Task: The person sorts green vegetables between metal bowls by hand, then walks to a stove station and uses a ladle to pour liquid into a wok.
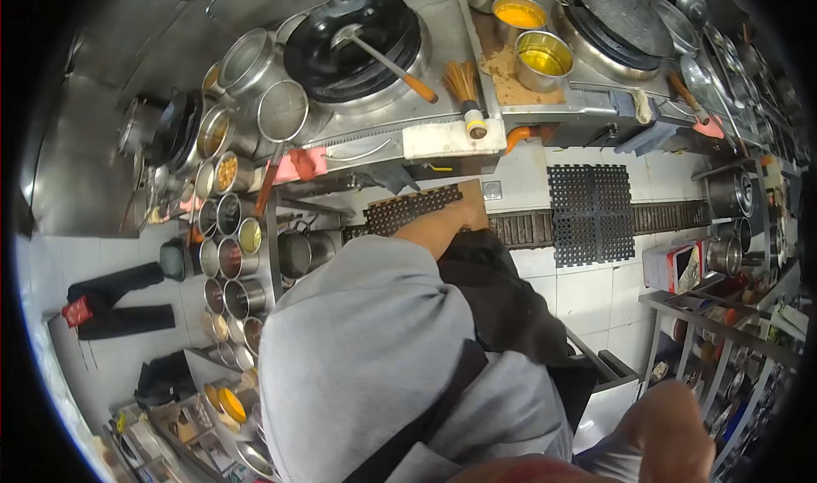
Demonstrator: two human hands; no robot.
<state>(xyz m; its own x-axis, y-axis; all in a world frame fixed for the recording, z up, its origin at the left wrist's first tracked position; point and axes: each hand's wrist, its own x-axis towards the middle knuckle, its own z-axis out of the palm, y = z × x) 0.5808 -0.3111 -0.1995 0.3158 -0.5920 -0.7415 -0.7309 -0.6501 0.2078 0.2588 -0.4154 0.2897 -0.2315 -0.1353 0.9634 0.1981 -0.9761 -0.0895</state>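
Observation:
My left arm, in a grey sleeve, bends in front of me. My left hand [466, 217] is just above my black apron [498, 283] and in front of a brown cardboard-like sheet [473, 195]; its fingers are hidden or too unclear to read. At the lower right, my right hand [677, 436] is a blurred shape beside the metal rack, and I cannot make out its fingers. A black wok [345, 36] with a wooden-handled ladle [383, 62] sits on the stove ahead. To its right, a bamboo brush [464, 96] stands over a white cloth [425, 141].
Pots of yellow liquid [545, 60] stand between two wok burners. Several metal containers [242, 297] line the left shelf. Black rubber mats [590, 215] lie on the tiled floor near a drain grate [672, 217]. A metal rack [723, 330] is at the right.

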